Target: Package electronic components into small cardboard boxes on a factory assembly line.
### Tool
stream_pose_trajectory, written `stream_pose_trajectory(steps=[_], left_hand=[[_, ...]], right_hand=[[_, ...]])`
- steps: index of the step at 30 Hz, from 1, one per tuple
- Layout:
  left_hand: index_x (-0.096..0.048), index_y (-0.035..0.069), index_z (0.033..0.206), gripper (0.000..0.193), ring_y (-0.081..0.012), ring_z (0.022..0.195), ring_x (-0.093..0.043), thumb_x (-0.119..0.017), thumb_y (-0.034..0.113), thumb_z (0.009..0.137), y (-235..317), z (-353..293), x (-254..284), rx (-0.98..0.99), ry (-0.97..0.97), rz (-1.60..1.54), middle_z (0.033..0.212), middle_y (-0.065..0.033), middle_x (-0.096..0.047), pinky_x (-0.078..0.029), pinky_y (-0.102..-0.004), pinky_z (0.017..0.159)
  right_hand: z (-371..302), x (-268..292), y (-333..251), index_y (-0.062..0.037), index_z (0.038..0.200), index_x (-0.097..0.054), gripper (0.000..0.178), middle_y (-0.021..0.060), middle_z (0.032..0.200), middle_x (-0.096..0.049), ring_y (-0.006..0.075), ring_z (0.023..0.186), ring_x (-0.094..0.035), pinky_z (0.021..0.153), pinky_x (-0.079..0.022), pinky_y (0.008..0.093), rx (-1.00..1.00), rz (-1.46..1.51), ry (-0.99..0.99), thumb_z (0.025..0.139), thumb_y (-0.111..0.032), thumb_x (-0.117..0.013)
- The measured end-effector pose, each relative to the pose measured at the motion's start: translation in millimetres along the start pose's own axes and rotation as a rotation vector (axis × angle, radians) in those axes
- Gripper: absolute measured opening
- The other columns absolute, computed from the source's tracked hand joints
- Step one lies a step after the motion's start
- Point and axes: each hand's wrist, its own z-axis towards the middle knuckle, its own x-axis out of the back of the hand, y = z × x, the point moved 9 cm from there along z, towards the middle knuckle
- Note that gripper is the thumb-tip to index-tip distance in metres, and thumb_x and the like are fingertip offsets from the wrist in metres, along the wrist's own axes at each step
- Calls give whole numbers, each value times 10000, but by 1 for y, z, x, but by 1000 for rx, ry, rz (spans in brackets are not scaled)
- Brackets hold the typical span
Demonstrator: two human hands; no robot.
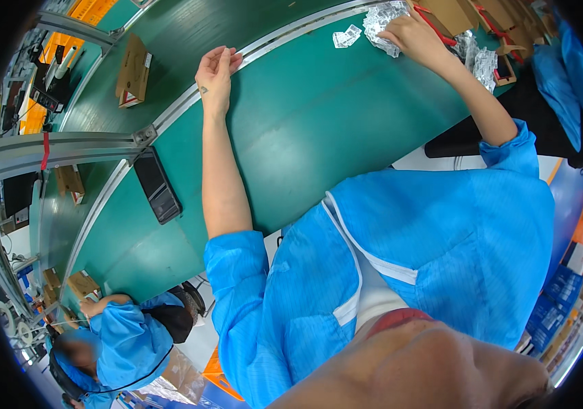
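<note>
My left hand [218, 73] is raised by the metal rail along the bench's far edge, palm turned inward. Its fingers are loosely bent and I see nothing in them. At the far right of the green bench, my right hand [415, 39] reaches over a heap of small clear plastic packets [381, 19]. Its fingers are spread and touch the heap; no packet shows clearly in its grasp. Two or so clear packets [346, 37] lie just left of the heap. Beside my right wrist are more clear packets [483, 67].
Open cardboard boxes [451, 15] with red edges stand behind my right hand. A black phone-like device [158, 185] lies on the bench at left. A small carton [134, 71] sits beyond the rail, near a metal post [66, 151]. A co-worker in blue [131, 341] works at lower left.
</note>
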Motion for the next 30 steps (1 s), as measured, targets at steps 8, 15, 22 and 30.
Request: stream_pose_trajectory(steps=[8,15,22,30], left_hand=[[-520,-59,1074,248,-210,864,-653,-564,133,923,1,-1,-3,7,1,19,1002,-152,-624,-534,-285,797],[-519,-59,1075,248,-217,882,-653,-564,132,923,0,0,0,15,-2,10,1006,-155,-623,-536,-286,801],[-518,-63,1076,249,-222,885,-653,-562,128,923,-1,-2,7,10,11,-1,1004,-158,-622,-540,-292,805],[-514,-78,1081,261,-226,892,-647,-565,121,919,-1,0,1,32,14,-27,1009,-169,-616,-544,-299,806]], right_hand=[[59,-23,-35,-36,937,-603,150,107,964,-572,282,892,-565,788,-463,376,243,423,169,856,-162,-609],[91,-55,-40,-28,828,-505,99,99,876,-497,266,882,-519,721,-457,351,279,585,-292,825,-59,-600],[53,-32,-48,-25,924,-434,158,98,912,-466,264,911,-500,746,-439,365,419,389,-138,817,49,-523],[25,-13,-34,-17,942,-446,207,90,926,-480,258,893,-502,769,-437,341,489,416,-125,784,98,-513]])
